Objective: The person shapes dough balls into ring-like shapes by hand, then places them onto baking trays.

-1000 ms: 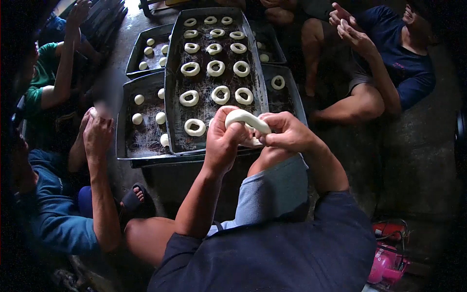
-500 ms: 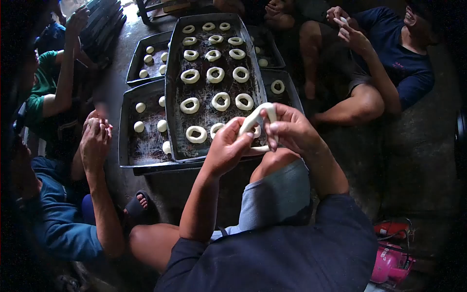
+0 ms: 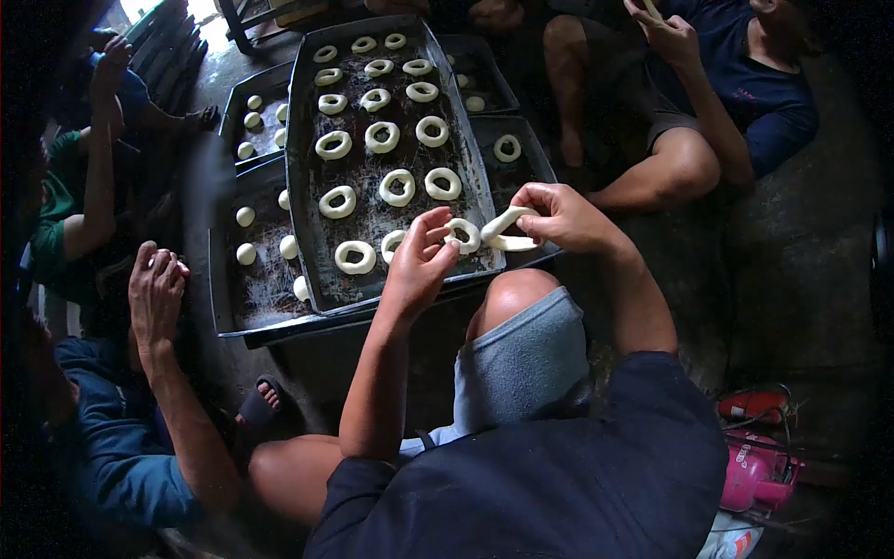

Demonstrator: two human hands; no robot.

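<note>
My right hand (image 3: 566, 220) pinches one side of a pale dough ring (image 3: 500, 241), which hangs stretched and long over the near right corner of the big baking tray (image 3: 304, 216). Nothing shows in my left hand (image 3: 421, 265); its fingers are loosely spread above the tray's near edge. Close beside those fingertips lies another dough ring (image 3: 463, 235), and one more is partly hidden behind the left hand. Rows of shaped rings, such as this ring (image 3: 355, 257), cover the tray.
Smaller trays sit around and under the big one; the left tray (image 3: 222, 296) holds dough balls (image 3: 246, 253). Co-workers sit to the left and right, one hand (image 3: 158, 296) closed around dough. A pink gas cylinder (image 3: 756, 473) stands at the lower right.
Both hands held the dough over my knee before. My left hand has let go and opened, while my right hand has carried the dough, now ring-shaped, towards the tray corner. The view has shifted slightly.
</note>
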